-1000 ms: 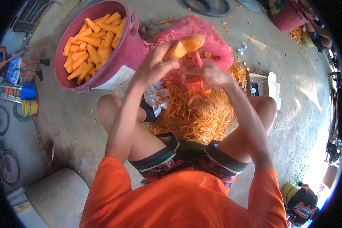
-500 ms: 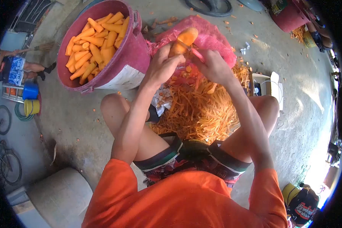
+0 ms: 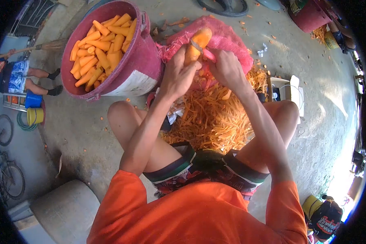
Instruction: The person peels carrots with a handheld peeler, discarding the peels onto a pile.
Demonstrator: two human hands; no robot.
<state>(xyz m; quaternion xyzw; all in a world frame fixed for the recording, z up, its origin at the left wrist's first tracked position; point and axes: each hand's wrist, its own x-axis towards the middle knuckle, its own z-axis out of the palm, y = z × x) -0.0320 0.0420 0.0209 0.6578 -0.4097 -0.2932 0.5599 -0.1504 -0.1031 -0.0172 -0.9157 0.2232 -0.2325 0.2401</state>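
Note:
My left hand is closed around the lower end of a thick carrot, which points up and away from me. In my right hand is a peeler with a pink handle. Its blade lies across the carrot, just beyond my left fingers. Both hands are above a pink mesh sack. Nearer to me, between my legs, a big heap of orange peelings covers the floor.
A large maroon tub full of peeled carrots stands at my left. An open white box is beside my right knee. Another person holds a broom at far left. Another maroon tub stands at upper right.
The carrot is tipped slightly more upright, and the peeler has shifted a little along it. At far left, the other person and the broom have moved.

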